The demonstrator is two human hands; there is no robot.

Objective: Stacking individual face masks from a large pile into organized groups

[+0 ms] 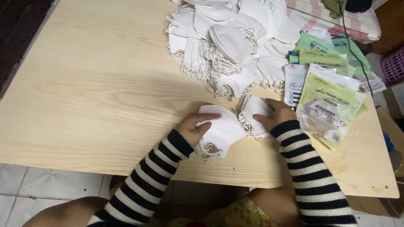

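One pale wooden table carried a large heap of white face masks at its far edge, green and white packets to the right — left hand clamped on a mask stack, right hand gripping a smaller mask bundle at the near edge.

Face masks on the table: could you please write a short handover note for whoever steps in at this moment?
Left hand: grips a small stack of white masks near the table's front edge.
Right hand: rests on a second small stack just beside it.
Behind: a large heap of loose white masks.
Right side: a pile of green and white printed pouches, some flat.
Done: two small stacks pulled from the heap.
Left: the heap remains large.
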